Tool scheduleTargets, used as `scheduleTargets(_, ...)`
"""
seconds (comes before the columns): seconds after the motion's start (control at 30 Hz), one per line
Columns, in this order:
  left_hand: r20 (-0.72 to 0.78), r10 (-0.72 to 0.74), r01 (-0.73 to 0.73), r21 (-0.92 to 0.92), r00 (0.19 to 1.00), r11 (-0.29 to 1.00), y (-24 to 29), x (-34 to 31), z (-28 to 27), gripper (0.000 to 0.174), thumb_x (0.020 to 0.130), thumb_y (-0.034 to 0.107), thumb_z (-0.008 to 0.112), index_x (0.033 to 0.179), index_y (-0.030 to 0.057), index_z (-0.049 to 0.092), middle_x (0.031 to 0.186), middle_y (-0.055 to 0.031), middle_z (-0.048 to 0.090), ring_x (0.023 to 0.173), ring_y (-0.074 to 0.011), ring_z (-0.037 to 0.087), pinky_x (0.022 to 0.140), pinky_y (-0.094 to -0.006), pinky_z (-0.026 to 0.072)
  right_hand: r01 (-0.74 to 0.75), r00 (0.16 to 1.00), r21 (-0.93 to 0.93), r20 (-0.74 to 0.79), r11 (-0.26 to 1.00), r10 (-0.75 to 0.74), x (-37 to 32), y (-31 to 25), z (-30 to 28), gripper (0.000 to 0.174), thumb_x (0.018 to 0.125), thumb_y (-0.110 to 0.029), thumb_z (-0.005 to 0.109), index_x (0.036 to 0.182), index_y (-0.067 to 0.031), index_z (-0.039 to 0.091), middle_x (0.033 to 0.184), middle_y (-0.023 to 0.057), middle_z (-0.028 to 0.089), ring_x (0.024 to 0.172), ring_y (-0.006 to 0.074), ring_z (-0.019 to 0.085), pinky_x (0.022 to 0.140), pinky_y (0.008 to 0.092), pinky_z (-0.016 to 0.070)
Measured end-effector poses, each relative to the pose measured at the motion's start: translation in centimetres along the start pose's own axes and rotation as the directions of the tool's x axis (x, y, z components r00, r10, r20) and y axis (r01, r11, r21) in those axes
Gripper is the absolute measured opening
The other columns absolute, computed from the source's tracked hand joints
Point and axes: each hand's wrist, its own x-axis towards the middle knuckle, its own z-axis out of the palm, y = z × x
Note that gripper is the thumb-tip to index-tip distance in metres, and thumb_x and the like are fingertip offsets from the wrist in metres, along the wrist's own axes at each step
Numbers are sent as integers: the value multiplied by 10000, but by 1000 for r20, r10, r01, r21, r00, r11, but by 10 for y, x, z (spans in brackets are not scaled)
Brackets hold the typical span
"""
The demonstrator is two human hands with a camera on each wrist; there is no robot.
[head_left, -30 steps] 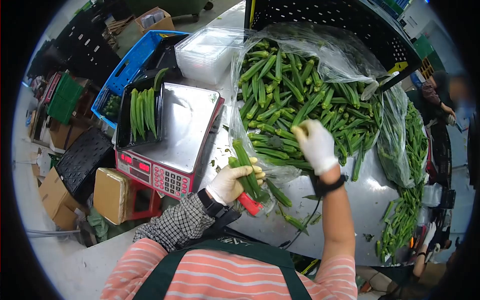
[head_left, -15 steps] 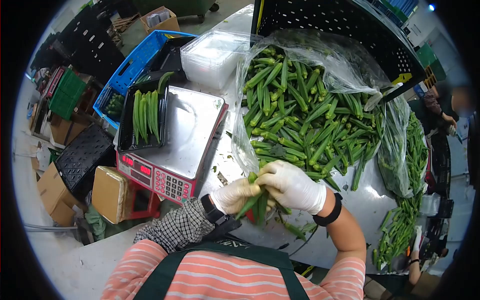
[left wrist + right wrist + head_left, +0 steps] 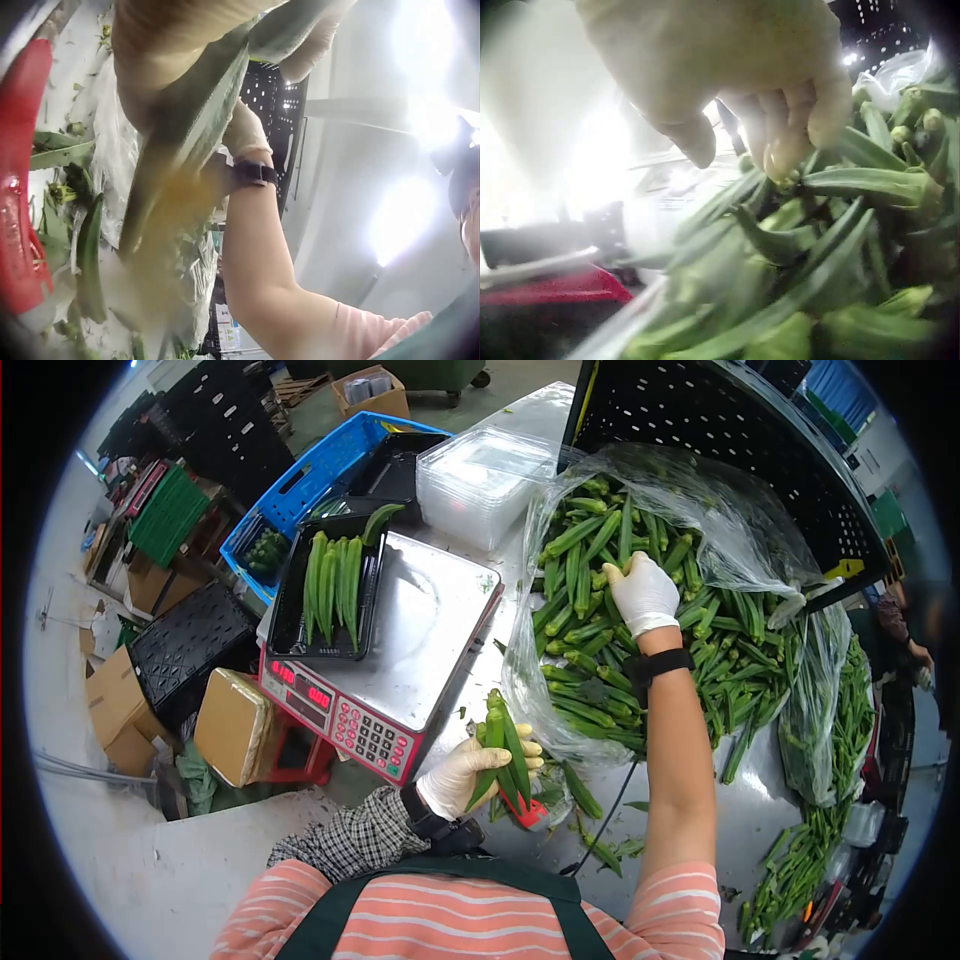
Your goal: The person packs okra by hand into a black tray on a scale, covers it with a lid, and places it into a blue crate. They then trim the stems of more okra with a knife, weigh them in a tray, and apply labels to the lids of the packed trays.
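In the head view my gloved left hand (image 3: 463, 778) grips a few okra pods (image 3: 507, 740) over the near edge of the metal table. Close up in the left wrist view, the held okra (image 3: 196, 120) crosses the palm, partly blurred. A red plastic handle (image 3: 19, 172) lies beside that hand among okra scraps. My gloved right hand (image 3: 643, 595) reaches over the large okra heap (image 3: 600, 650) in a clear plastic bag. In the right wrist view, its thumb stands apart from the fingers (image 3: 776, 142), whose tips are right at the pods.
A scale (image 3: 425, 635) with red digits carries a black tray (image 3: 290, 630) of okra. Behind it stand a blue crate (image 3: 285, 495) and a stack of clear containers (image 3: 490, 480). A black perforated crate (image 3: 740, 430) rises behind the bag; loose okra (image 3: 790, 875) lies at the right.
My right hand left the heap, met my left hand at the held okra, then moved back up to a farther part of the heap. The left hand keeps its okra.
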Motion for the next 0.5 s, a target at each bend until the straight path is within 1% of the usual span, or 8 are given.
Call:
scheduleTargets(0.07, 7, 2, -2, 10, 1000, 1000, 1, -2, -2, 565, 778, 95, 617, 1259, -34, 349, 1131, -173, 520, 1075, -276, 513, 977, -398, 387, -31, 999, -66, -38, 997, 29, 4, 3, 11, 304, 791, -354, 599, 854, -58, 576, 814, 159, 632, 752, 324, 619, 661, 406, 488)
scheduleTargets(0.2, -40, 27, -27, 3, 999, 1000, -4, -5, -1, 572, 774, 120, 620, 1258, -29, 355, 1114, -172, 536, 1063, -277, 523, 976, -412, 381, 104, 994, -154, -11, 983, -107, 1, 14, 16, 212, 824, -268, 559, 874, -62, 563, 803, 157, 630, 754, 331, 619, 657, 419, 489)
scheduleTargets(0.27, -50, 32, -31, 5, 998, 999, -3, -5, 0, 572, 767, 130, 621, 1255, -24, 366, 1091, -168, 556, 1051, -280, 532, 980, -425, 371, 117, 993, -99, -9, 988, -119, -6, 21, 11, 204, 816, -254, 562, 864, -56, 564, 808, 166, 623, 753, 351, 604, 663, 439, 478)
scheduleTargets(0.33, -40, 29, -30, -22, 999, 999, -2, -6, -1, 579, 773, 135, 618, 1263, -24, 354, 1103, -171, 548, 1054, -279, 529, 979, -429, 371, 76, 997, 119, 23, 990, -79, -29, 29, -6, 194, 798, -243, 566, 790, -49, 567, 724, 174, 606, 735, 376, 584, 647, 437, 461)
scheduleTargets(0.37, -32, 26, -27, -23, 999, 999, -1, -6, -1, 579, 773, 135, 618, 1263, -24, 354, 1103, -171, 548, 1054, -279, 529, 979, -429, 371, 53, 994, 343, 73, 938, -83, -42, 39, -10, 195, 798, -222, 572, 749, -34, 552, 621, 132, 593, 595, 299, 596, 543, 382, 455)
scheduleTargets(0.4, -22, 39, -40, -25, 999, 999, -1, -6, -1, 584, 776, 145, 622, 1265, -23, 351, 1111, -172, 543, 1055, -279, 528, 979, -429, 372, -156, 963, 640, 267, 753, -28, -65, 37, -27, 194, 811, -199, 575, 720, -32, 537, 570, 55, 563, 481, 152, 540, 443, 286, 416)
scheduleTargets(0.43, -14, 54, -54, -30, 998, 998, -1, -7, 0, 588, 780, 155, 626, 1268, -21, 348, 1119, -174, 537, 1057, -278, 527, 979, -429, 373, -288, 934, 721, 357, 631, 19, -89, 31, -44, 197, 835, -179, 565, 699, -43, 524, 584, 11, 541, 464, 60, 483, 403, 211, 374)
scheduleTargets(0.5, -15, 41, -41, -29, 999, 999, 1, -6, 3, 588, 781, 162, 631, 1265, -20, 351, 1122, -173, 534, 1056, -278, 527, 977, -427, 376, -385, 916, 826, 396, 412, 61, -128, 38, -43, 135, 865, -127, 534, 784, -21, 517, 705, 61, 583, 521, 97, 539, 447, 209, 425)
